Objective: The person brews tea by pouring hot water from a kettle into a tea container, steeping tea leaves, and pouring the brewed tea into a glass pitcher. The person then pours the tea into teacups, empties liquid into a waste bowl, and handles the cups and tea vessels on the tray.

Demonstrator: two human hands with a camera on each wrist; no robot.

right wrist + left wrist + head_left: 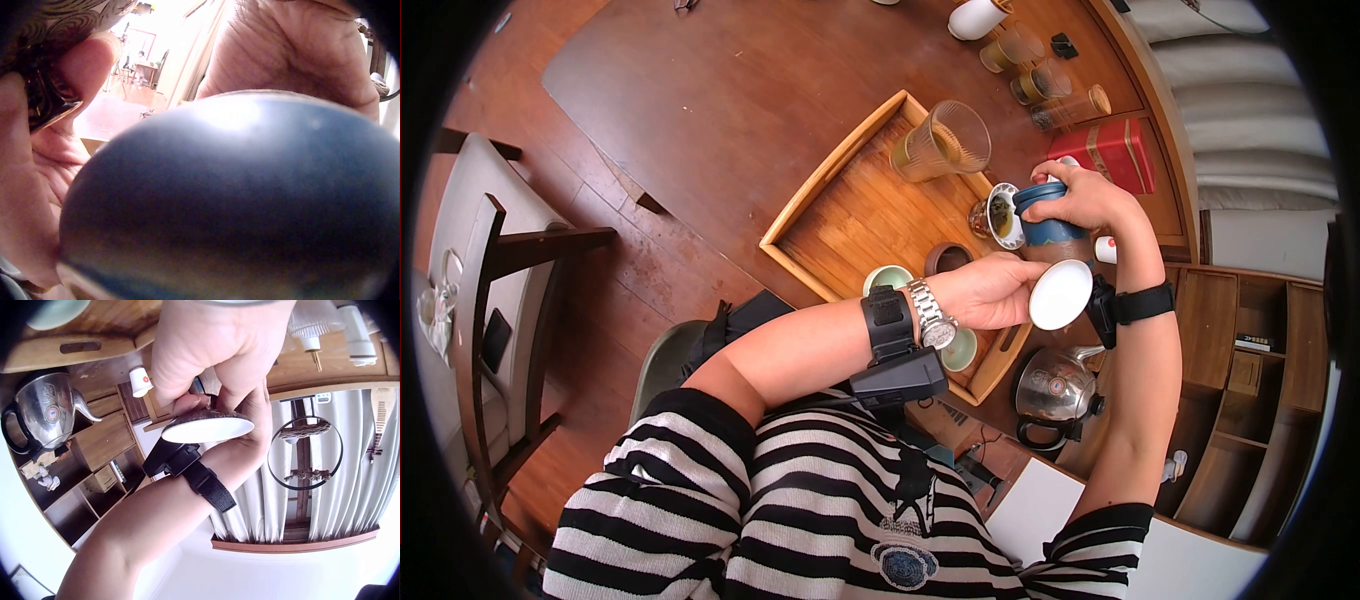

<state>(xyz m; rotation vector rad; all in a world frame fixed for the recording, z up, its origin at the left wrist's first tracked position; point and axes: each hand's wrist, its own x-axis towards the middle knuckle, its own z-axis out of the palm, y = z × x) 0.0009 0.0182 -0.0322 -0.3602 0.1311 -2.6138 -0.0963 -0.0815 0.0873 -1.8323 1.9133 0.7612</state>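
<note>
My left hand [990, 290] pinches a lid [1061, 295] by its knob, the white underside facing my head. In the left wrist view this lid [208, 430] appears almost edge-on below the left hand [212, 350]. Its patterned outside shows at the upper left of the right wrist view. My right hand [1085, 198] grips a blue jar [1052, 232] near its top, fingers and thumb around it. That jar [237, 200] fills most of the right wrist view, under the right palm [294, 56]. Close beside the jar is a patterned white bowl [1004, 216] with dark contents.
A wooden tray [840, 205] bears a ribbed glass pitcher [940, 145], pale green cups [889, 279] and a brown cup [947, 258]. Near the tray's right end stands a steel kettle [1055, 390]. Several glasses and a red box [1118, 152] line the far side.
</note>
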